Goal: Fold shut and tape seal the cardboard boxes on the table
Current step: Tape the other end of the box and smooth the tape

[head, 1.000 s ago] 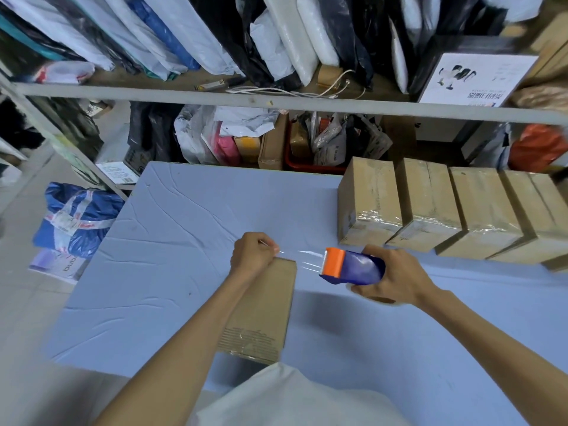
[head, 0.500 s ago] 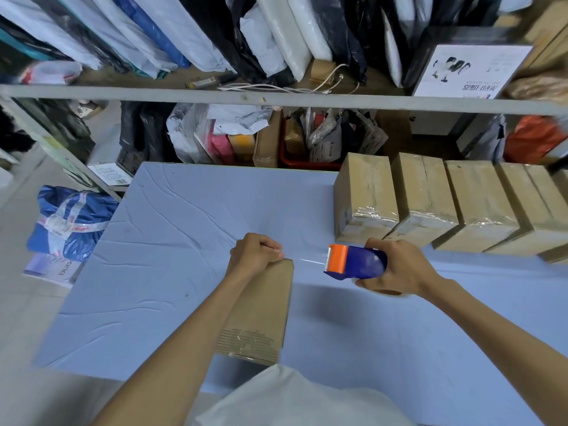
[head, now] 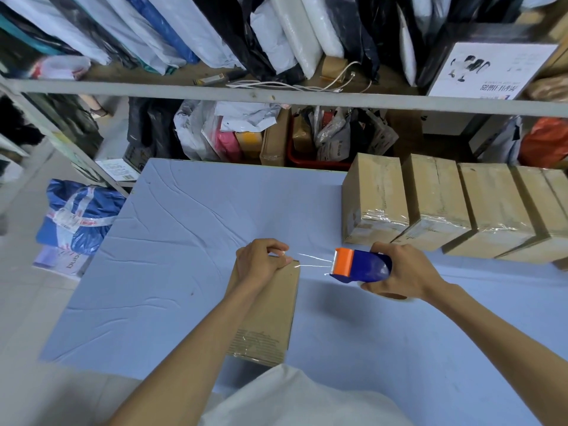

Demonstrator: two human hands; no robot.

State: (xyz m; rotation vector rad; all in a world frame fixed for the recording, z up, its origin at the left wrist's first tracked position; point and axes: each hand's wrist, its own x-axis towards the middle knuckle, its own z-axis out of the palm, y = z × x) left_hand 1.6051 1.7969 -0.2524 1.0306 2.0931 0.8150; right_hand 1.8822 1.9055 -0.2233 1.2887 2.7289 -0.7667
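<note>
A closed cardboard box (head: 270, 315) lies lengthwise on the blue table (head: 172, 272) in front of me, with clear tape over its near end. My left hand (head: 261, 261) rests on the box's far end and pinches the free end of a clear tape strip (head: 313, 261). The strip runs right to a blue tape dispenser with an orange head (head: 359, 265), gripped in my right hand (head: 399, 272) just above the table, right of the box.
Several taped cardboard boxes (head: 436, 204) stand in a row at the table's far right. A metal shelf rail (head: 276, 98) crosses behind the table, with bags and parcels above and below. A blue bag (head: 76, 216) lies on the floor at left.
My left hand stays at the box's far end, fingers now lifted and pinching the tape end. The dispenser keeps to the right with the strip stretched between the two hands. The camera shifted slightly.
</note>
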